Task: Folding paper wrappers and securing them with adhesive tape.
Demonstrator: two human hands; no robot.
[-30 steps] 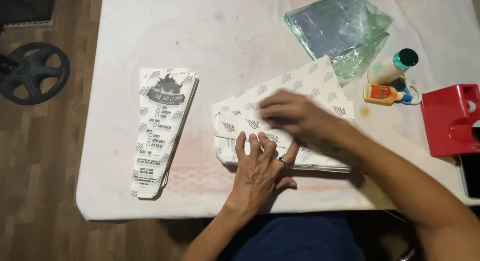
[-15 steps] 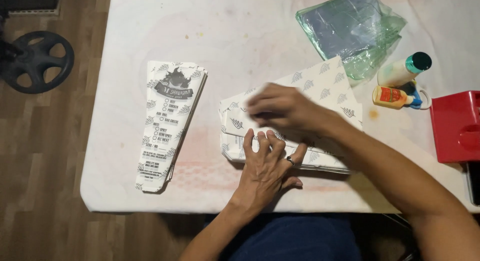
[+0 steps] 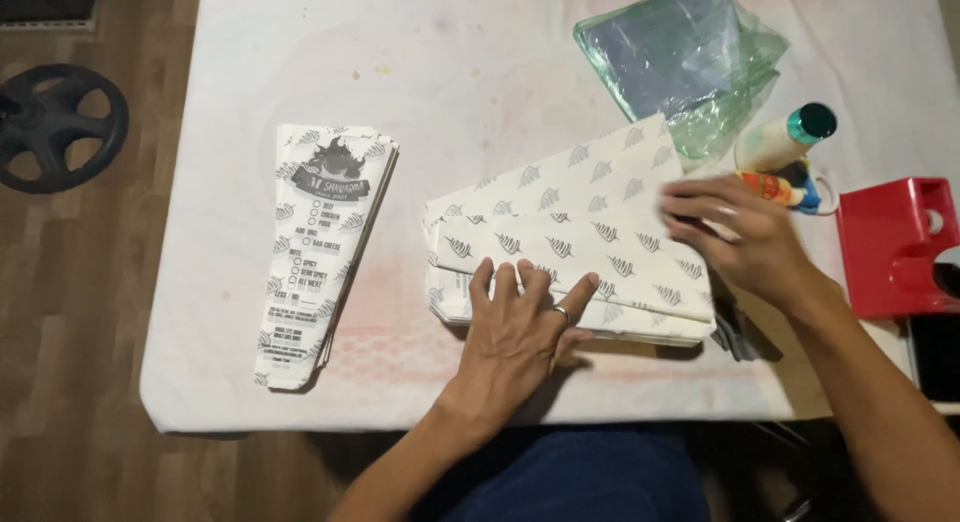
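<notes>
The paper stack lies mid-counter. The left hand presses flat, fingers spread, on its near edge; the right hand rests loosely on its right end, grasping nothing.

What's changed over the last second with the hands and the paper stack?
The right hand slid from the middle of the patterned sheets out to their right end, near the glue bottles. The left hand stayed pressed flat on the stack's near edge. The printed bag pile did not move.
</notes>
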